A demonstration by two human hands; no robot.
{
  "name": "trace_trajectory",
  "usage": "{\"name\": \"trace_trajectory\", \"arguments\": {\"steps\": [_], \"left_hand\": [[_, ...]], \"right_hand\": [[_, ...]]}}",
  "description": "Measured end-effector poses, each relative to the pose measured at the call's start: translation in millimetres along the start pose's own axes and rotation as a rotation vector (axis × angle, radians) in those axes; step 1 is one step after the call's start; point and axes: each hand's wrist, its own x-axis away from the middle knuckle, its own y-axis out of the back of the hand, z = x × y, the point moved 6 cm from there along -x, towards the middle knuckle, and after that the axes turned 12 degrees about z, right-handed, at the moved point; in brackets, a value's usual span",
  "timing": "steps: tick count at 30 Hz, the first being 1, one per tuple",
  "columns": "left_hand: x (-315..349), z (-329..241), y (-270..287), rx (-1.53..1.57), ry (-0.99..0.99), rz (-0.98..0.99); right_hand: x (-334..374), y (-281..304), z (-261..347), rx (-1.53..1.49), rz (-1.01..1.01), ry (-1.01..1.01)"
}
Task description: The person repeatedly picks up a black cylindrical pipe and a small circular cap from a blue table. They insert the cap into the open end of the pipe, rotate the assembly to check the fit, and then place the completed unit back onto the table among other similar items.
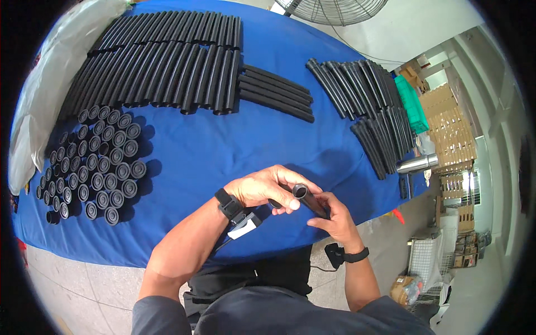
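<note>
- Head view: the right hand is pinching the black tube, which is lying just off centre toward 4 o'clock, mouth facing 10.
- The left hand is curling beside that mouth, apparently pinching a dark piece; fingers are hiding much of it.
- Holding the tube steady, rim uncovered, seems wise.
- The left forearm is slanting from 7 o'clock, the right forearm from 5.

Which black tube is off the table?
The tube in the right hand, its open end by the left hand; the other tubes lie on the cloth.
</note>
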Motion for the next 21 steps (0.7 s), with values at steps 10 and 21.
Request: {"name": "trace_trajectory", "arguments": {"steps": [10,21], "left_hand": [[1.0,0.7,31.3,-0.012,-0.094,-0.345],[-8.7,1.7,2.7,-0.088,-0.047,-0.088]], "right_hand": [[-1.8,43.6,-4.7,-0.789,-0.566,0.185],[-23.2,-34.8,-67.9,-1.95,-0.258,-0.01]]}}
